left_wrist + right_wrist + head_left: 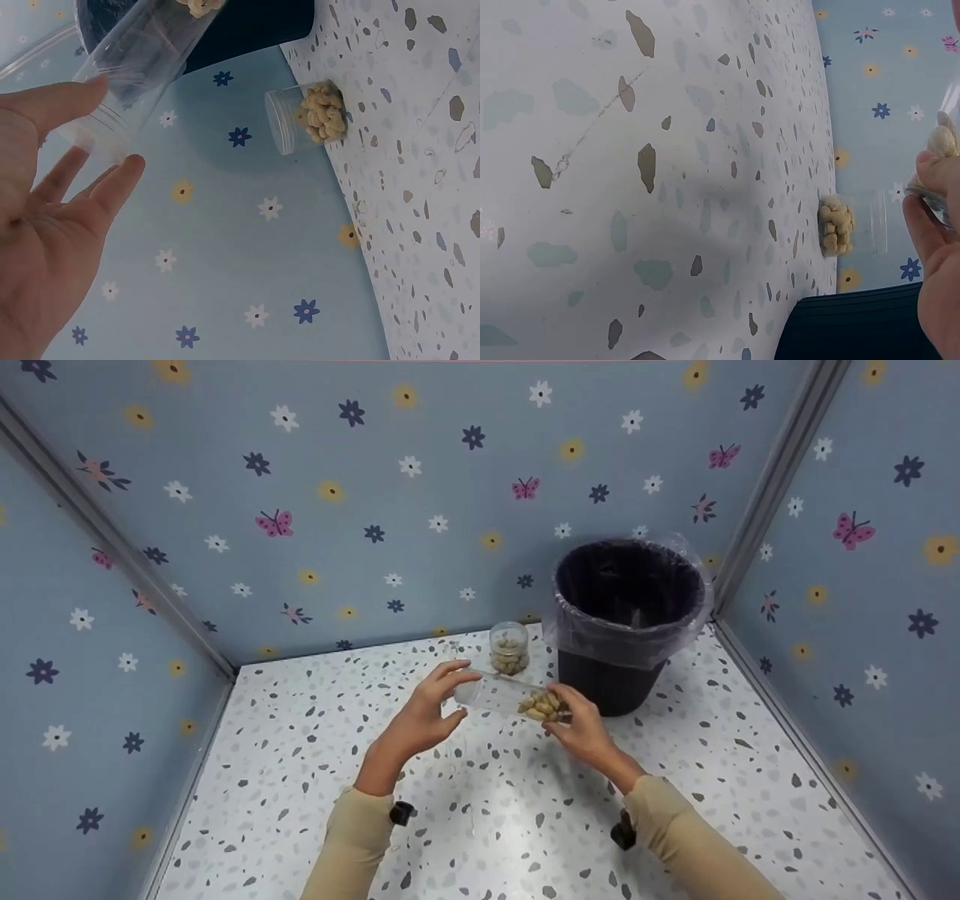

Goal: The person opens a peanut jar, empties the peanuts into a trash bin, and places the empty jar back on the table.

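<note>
A clear plastic jar [499, 694] lies tilted on its side above the table, held between both hands. Pale nuts [541, 705] are gathered at its base end, on the right. My right hand [589, 727] grips that base between thumb and fingers. At the other end, my left hand [424, 712] has thumb and fingers bent round the frosted, lid-like end [97, 131]. Behind the held jar, a second clear jar [509, 649] stands upright on the table, partly filled with curved, cashew-like nuts [324, 112].
A black bin [611, 679] with a clear plastic liner [622, 641] stands at the back right, beside the upright jar. The speckled white table [300, 780] is bounded by flowered blue panels [375, 502] at the back and both sides.
</note>
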{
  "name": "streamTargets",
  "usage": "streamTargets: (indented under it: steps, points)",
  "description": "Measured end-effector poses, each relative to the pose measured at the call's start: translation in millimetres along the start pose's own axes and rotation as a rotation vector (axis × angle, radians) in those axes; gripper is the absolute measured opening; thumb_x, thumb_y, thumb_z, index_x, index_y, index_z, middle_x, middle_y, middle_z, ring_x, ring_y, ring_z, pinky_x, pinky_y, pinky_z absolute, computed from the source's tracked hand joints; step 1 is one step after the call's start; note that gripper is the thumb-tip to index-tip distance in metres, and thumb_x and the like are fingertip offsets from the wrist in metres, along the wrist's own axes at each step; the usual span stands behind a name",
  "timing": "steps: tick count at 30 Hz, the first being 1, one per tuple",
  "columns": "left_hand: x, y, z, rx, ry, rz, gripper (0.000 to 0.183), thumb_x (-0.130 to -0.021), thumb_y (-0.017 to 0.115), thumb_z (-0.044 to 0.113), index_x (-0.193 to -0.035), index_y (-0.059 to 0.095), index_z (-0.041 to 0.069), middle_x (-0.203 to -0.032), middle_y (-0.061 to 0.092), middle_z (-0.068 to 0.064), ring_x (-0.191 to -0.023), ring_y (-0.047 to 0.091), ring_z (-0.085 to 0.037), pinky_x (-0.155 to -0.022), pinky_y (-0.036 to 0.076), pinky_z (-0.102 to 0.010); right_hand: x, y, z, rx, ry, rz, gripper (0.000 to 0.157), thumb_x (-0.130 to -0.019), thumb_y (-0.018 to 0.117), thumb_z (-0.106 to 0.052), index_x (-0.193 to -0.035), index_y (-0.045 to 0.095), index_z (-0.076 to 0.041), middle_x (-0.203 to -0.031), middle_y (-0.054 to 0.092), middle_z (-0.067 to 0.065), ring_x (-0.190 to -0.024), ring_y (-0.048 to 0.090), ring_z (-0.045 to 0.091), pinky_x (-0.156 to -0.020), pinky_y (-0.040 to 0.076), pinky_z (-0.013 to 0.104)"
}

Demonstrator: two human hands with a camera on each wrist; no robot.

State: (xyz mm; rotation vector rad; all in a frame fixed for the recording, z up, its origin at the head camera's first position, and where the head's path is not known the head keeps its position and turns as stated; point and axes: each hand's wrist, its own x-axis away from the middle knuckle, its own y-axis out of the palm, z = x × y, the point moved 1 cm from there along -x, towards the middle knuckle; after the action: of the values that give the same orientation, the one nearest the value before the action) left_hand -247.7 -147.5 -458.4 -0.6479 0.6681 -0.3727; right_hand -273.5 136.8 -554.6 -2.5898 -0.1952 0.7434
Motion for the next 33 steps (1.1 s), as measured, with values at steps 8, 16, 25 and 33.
streamTargets:
  steps: [8,16,25,33]
  points:
    - [5.6,-4.2,-3.3,0.007,-0.157,-0.017,0.053,-0.09,0.071,0.013,-0.139,0.052,0.017,-0.125,0.049,-0.006,-0.096,0.057,-0.017,-0.073,0.056,-0.031,3.2,4.3,-1.4,-0.015,-0.021,-0.004,0.062,-0.073,0.077,0.015,-0.129,0.053,0.009,-0.129,0.053,0.021,-0.098,0.062,0.031,-0.075,0.056,0.028]
    - [9.8,-3.7,-8.1,0.034,-0.238,-0.003,0.054,-0.093,0.068,0.03,-0.143,0.049,0.021,-0.125,0.051,-0.007,-0.089,0.06,-0.017,-0.073,0.054,-0.03,7.6,8.5,0.3,-0.027,-0.036,0.005,0.063,-0.072,0.079,0.014,-0.13,0.054,0.004,-0.127,0.054,0.021,-0.097,0.063,0.029,-0.075,0.056,0.026]
    - [16.5,-3.7,-25.5,0.133,-0.299,0.086,0.051,-0.091,0.071,0.024,-0.135,0.048,0.013,-0.122,0.052,-0.012,-0.094,0.062,-0.019,-0.083,0.053,-0.036,13.7,6.1,5.8,-0.003,0.038,0.028,0.065,-0.072,0.08,0.012,-0.131,0.055,0.001,-0.126,0.056,0.017,-0.094,0.063,0.028,-0.073,0.056,0.028]
    - [32.4,11.7,-61.4,0.106,-0.393,0.175,0.049,-0.093,0.067,0.035,-0.135,0.048,0.018,-0.128,0.055,-0.008,-0.103,0.056,-0.022,-0.08,0.048,-0.046,26.0,3.2,12.4,-0.043,0.112,0.075,0.063,-0.072,0.082,0.009,-0.129,0.056,0.001,-0.123,0.057,0.017,-0.1,0.062,0.031,-0.077,0.056,0.029]
